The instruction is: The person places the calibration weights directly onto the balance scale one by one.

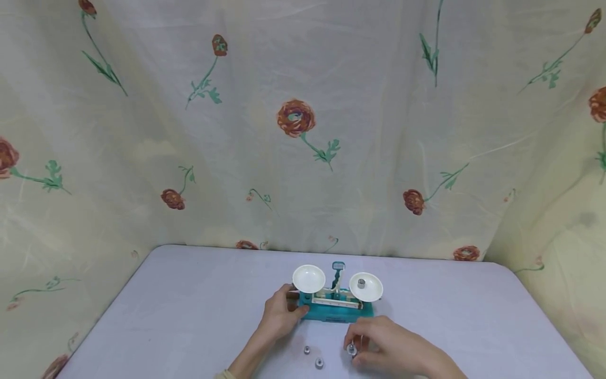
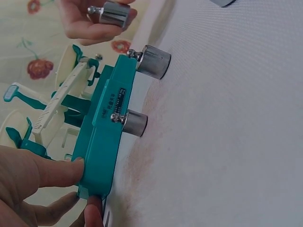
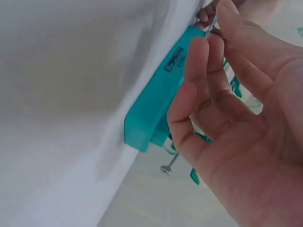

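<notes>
A teal tray balance (image 1: 333, 314) with two white pans stands on the table. My left hand (image 1: 279, 313) grips the left end of its base, thumb on the front face and fingers behind and below. In front of the balance's right side, my right hand (image 1: 385, 342) pinches a shiny metal balance weight (image 2: 113, 14) with a knobbed top. One weight (image 1: 361, 283) sits in the right pan (image 1: 374, 290), while the left pan (image 1: 309, 279) holds nothing. Two more weights, a small one (image 1: 306, 349) and a larger one (image 1: 319, 363), stand on the table between my hands.
The table (image 1: 199, 305) is covered in pale cloth, with rounded far corners. Behind it and along both sides hangs a flowered curtain (image 1: 360, 200). A dark grey edge of something (image 2: 222, 2) shows at the top of the left wrist view.
</notes>
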Tool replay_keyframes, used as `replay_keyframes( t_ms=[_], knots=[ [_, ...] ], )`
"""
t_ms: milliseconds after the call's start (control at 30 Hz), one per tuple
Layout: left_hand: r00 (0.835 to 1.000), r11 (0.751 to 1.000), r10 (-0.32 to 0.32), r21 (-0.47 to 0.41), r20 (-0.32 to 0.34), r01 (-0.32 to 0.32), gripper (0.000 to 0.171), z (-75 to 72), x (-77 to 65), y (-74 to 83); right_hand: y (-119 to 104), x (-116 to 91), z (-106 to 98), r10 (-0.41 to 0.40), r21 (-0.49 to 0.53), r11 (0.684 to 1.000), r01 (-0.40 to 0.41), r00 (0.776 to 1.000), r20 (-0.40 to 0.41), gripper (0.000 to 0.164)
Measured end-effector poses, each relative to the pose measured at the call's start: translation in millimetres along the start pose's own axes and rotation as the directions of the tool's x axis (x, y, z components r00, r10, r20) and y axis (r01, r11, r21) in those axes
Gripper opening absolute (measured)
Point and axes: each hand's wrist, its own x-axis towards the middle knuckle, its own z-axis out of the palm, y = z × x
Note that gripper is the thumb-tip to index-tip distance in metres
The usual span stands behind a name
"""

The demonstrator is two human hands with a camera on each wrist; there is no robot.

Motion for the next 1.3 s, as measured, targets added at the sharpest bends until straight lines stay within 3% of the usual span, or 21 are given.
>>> replay_keyframes(
  t_ms=[267, 567, 900, 1100, 1300],
  knots=[
    [1.0, 1.0, 0.004, -0.003, -0.006, -0.004, 0.054, 0.2, 1.3, -1.3, 1, -4, -11, -0.066, -0.135, 0.989, 0.052, 0.993, -0.1, 0.016],
    [1.0, 1.0, -0.021, -0.009, 0.0, 0.021, 0.056, 1.3, 2.6, -1.1, -5, -7, -21, -0.038, -0.129, 0.992, 0.014, 0.982, -0.183, 0.02],
    [0.999, 0.999, -0.043, 0.0, -0.004, 0.043, 0.058, 2.3, 3.4, -0.5, -10, -8, -26, 0.041, -0.098, 0.993, -0.063, 0.976, -0.214, 0.025],
    [1.0, 1.0, -0.022, -0.002, -0.008, 0.022, 0.056, 0.4, 2.2, -0.6, -12, -7, -27, 0.015, -0.13, 0.99, -0.052, 0.962, -0.271, 0.025],
    [1.0, 1.0, -0.007, -0.014, 0.0, 0.007, 0.053, -0.9, 1.8, -0.6, -12, -5, -29, 0.04, -0.127, 0.988, -0.086, 0.945, -0.324, 0.027]
  ],
)
